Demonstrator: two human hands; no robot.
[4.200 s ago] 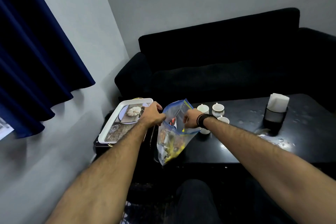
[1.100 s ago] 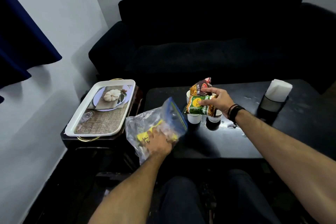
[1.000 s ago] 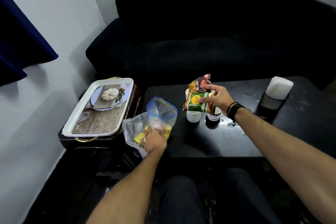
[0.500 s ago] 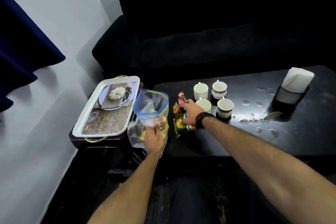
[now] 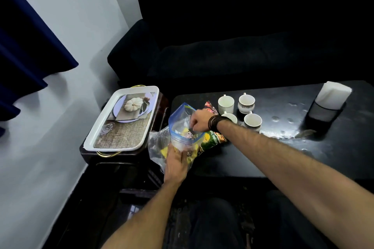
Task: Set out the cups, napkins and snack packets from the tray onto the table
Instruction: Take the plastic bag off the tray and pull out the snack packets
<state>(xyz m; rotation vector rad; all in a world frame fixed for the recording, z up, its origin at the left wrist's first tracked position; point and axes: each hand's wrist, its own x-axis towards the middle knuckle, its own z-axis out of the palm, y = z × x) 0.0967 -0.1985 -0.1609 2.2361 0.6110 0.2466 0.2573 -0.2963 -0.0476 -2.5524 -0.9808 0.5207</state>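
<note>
The snack packets are split just now: two lie flat on the worktop, a green one and a dark red one, both partly behind the clear zip bag, and the rest (yellow ones show through the plastic) are inside the bag. We hold the bag up at the worktop's left edge, btwn the worktop and the tray.

Our left hand is closed round the bag's lower part, pinching plastic and probably a packet w/ it. Our right hand is dipped into the bag's mouth, fingers curled down among the packets; whether it has hold of one we can't tell, the plastic and the knuckles hide the fingertips.

Risks, as we judge them:
- Bag hangs partly off the edge, so if the left-hand hold slackens while the right pulls, packets could spill to the floor.
- Pulling out to the right, wrist or packet may knock the cups, which stand close by our forearm.
- Green packet sits right under the bag; dragging the bag could push it off.

Napkins are already out, upright in their holder far right. Tray looks cleared.
</note>
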